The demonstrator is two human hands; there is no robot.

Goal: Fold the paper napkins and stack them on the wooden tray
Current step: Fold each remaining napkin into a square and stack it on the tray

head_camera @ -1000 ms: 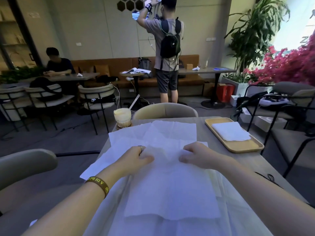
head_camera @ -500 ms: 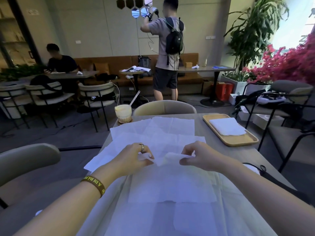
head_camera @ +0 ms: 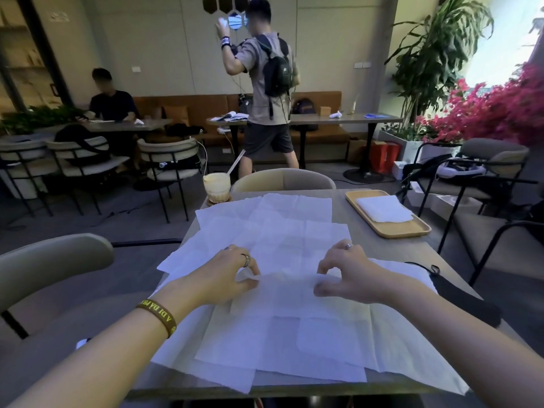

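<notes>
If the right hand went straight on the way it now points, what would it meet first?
The right hand, pinching the top napkin, points forward-left. It would first slide over the spread napkins; beyond them, roughly on that line, stands the glass, though depth is unclear.

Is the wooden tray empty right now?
No, a white folded napkin lies flat inside the wooden tray.
</notes>
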